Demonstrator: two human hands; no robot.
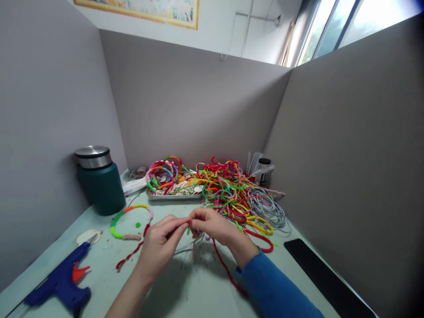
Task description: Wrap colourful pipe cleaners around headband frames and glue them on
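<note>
The fingertips of my left hand [160,243] and my right hand [212,224] meet in a pinch above the middle of the table. A bit of red shows between them, seemingly part of a fuzzy red pipe cleaner [227,269]. One red length hangs below my right hand, and another red twisted end lies left of my left hand. Beneath the hands are pale grey strands, partly hidden by the fingers. A multicoloured wrapped ring [116,225], green, yellow, orange and pink, lies to the left of my left hand.
A blue glue gun [62,278] lies front left, near a green flask [101,187]. At the back, a tray [175,197] holds coloured rings and buttons beside a heap of pipe cleaners [228,185] and grey cord [270,210]. A black strip [323,276] lies right. Grey partitions enclose the table.
</note>
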